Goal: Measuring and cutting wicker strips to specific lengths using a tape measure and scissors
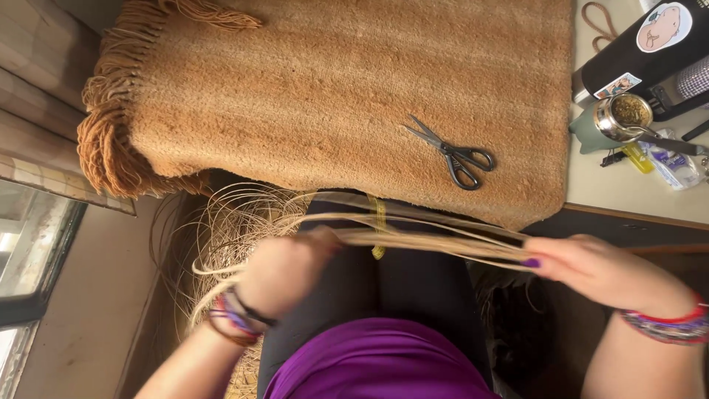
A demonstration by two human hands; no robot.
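Leftmost, a tangle of loose pale fibres (pixel 221 222) spills at about nine o'clock from the left hand (pixel 284 270), which is closed around a bundle of straw strands (pixel 428 242). Those strands run flat across the lap toward three o'clock, where the right hand (pixel 602 270) pinches their other end between fingertips. At twelve o'clock, black scissors (pixel 454 154) lie closed on a tan fringed blanket (pixel 310 81). Far at two o'clock, a metal cup (pixel 624 114) stands on the table (pixel 635 199).
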